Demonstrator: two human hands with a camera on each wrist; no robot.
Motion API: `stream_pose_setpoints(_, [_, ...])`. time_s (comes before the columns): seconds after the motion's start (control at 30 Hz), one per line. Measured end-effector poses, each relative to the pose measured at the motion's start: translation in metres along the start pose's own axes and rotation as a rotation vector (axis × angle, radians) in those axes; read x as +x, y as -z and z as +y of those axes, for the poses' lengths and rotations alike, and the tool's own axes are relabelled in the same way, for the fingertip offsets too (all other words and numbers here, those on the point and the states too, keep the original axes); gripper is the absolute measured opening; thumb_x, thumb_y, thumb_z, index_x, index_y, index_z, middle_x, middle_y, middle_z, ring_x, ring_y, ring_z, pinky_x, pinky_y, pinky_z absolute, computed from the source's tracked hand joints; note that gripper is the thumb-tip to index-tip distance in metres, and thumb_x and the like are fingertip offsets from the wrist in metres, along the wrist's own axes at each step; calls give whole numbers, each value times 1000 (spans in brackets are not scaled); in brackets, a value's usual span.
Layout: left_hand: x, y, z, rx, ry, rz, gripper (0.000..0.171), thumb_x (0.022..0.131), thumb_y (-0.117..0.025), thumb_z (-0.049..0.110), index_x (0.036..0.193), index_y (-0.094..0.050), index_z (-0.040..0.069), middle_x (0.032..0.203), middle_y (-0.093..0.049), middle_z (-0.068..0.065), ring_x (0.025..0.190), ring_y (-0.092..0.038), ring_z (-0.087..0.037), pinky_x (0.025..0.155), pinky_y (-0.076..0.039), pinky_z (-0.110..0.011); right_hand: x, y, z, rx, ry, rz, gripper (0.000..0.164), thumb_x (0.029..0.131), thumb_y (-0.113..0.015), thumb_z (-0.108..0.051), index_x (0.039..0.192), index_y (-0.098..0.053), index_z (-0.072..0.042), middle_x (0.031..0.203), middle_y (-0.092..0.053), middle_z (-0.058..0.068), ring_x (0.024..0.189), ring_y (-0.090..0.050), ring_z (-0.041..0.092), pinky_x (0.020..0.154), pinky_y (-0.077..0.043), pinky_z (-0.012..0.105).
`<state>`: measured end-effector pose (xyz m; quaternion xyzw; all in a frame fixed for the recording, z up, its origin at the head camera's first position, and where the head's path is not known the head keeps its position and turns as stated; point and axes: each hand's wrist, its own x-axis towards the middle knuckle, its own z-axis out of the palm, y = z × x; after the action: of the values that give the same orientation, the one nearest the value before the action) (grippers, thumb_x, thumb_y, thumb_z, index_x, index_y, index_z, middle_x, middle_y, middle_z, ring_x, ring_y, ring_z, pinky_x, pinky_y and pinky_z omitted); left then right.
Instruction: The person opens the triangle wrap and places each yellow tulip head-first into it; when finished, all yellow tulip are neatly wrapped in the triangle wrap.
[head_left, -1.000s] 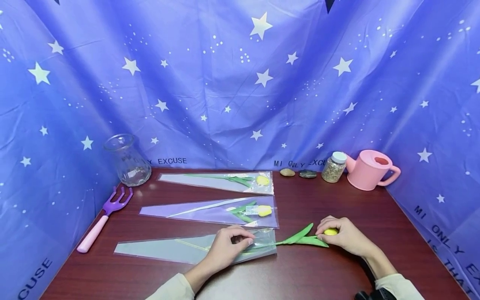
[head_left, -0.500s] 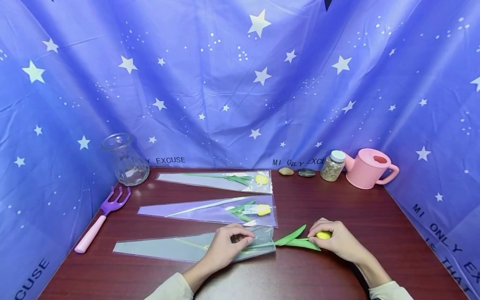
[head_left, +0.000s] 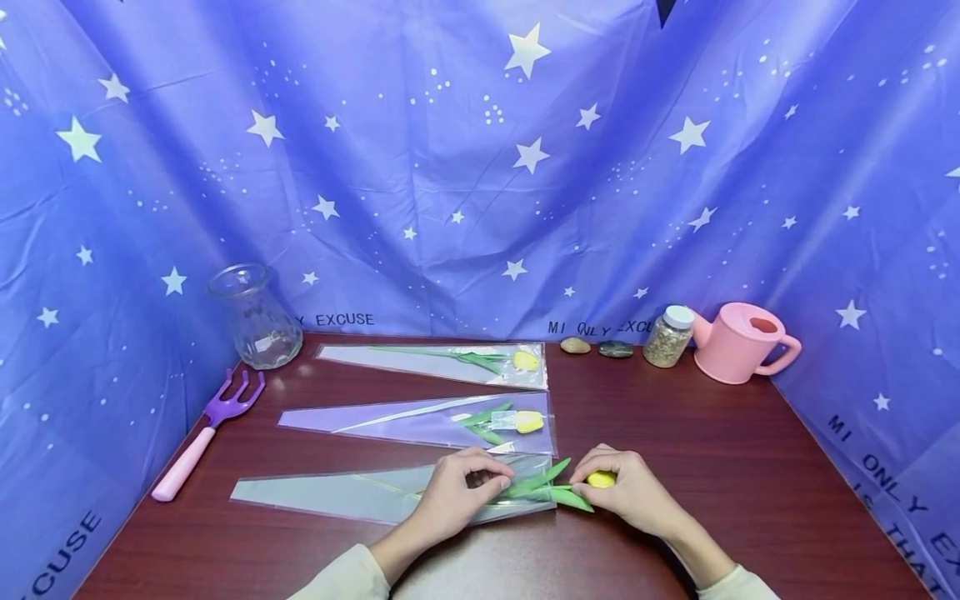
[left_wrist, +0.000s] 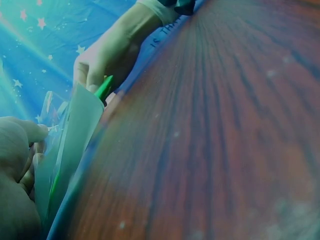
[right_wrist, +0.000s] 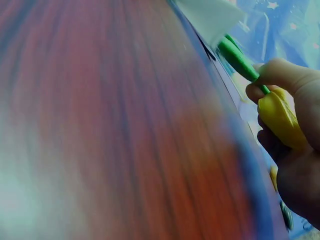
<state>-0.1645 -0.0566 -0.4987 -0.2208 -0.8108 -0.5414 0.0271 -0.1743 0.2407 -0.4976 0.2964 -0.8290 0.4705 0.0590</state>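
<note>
A yellow artificial tulip (head_left: 601, 479) lies partly inside a tapered, grey-green flower sleeve (head_left: 315, 493) at the table's front. My right hand (head_left: 626, 492) pinches its stem just below the bloom, which the right wrist view shows tucked in the palm. One green leaf (head_left: 574, 500) sticks out of the sleeve's wide right end; another reaches partly over or into it. With thumb and fingertips, my left hand (head_left: 457, 492) holds the sleeve's clear film (left_wrist: 52, 117) near that mouth, lifting it from the coloured backing in the left wrist view. The stem's lower end is hidden by my left hand.
Behind lie a purple sleeve (head_left: 405, 418) and a whitish sleeve (head_left: 412, 363), each with a yellow tulip inside. A glass vase (head_left: 266, 329) and hand fork (head_left: 202, 442) stand left. Back right hold stones (head_left: 575, 345), a jar (head_left: 667, 337) and a pink watering can (head_left: 738, 342).
My right hand has moved left with the tulip, bringing its leaves to the sleeve's mouth and partly in. My left hand stays in place on the sleeve.
</note>
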Motion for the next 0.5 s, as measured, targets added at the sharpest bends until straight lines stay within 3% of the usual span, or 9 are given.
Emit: stream_pose_setpoints(0.5, [0, 0, 1, 6, -24, -4, 11, 90, -79, 17, 99, -83, 22, 91, -74, 10, 74, -56, 3, 66, -50, -18, 12, -28, -5, 74, 35, -22, 17, 85, -82, -6, 88, -79, -22, 89, -75, -4, 88, -66, 10, 80, -53, 20])
